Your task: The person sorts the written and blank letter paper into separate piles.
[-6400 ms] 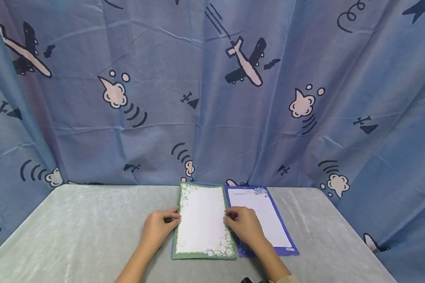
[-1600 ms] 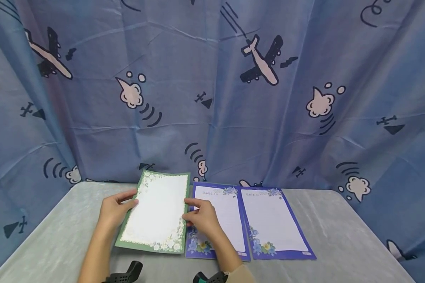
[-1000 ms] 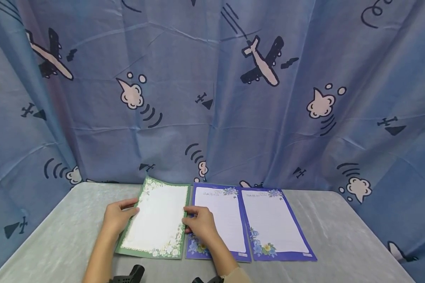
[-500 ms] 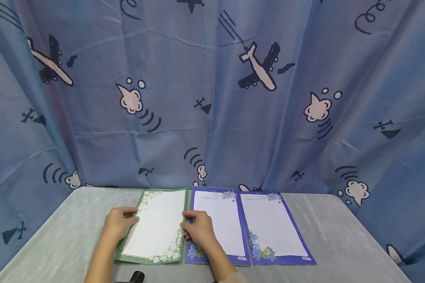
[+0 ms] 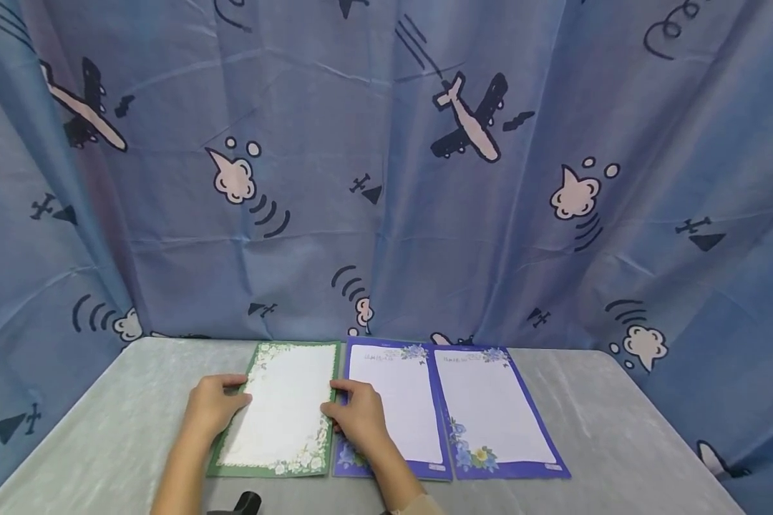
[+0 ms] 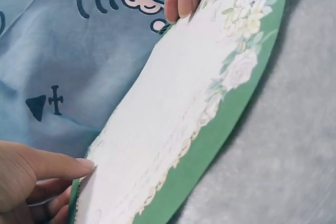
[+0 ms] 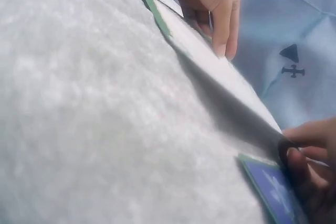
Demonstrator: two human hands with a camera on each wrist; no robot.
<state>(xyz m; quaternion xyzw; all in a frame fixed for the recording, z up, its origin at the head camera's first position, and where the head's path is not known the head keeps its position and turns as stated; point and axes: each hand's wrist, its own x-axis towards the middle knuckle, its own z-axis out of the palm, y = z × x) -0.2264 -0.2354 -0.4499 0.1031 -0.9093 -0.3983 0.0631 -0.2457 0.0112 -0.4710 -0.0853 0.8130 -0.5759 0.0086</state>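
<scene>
A sheet of letter paper with a green floral border lies at the left of a row of sheets in the head view. My left hand pinches its left edge, thumb on top. At the opposite edge my right hand pinches the same sheet between thumb and fingers. In the left wrist view the green-bordered sheet looks bowed. A shadow runs along its near edge in the right wrist view. Right beside it lies a purple-bordered sheet, partly hidden by my right hand.
A second purple-bordered sheet lies at the right end of the row, edge to edge with the first. The table wears a pale grey cloth. Behind it hangs a blue curtain printed with aeroplanes.
Both hands have carried the green-bordered sheet left, off the purple-bordered one it covered earlier. Over the last second its far edge has come down, and both hands keep their hold.
</scene>
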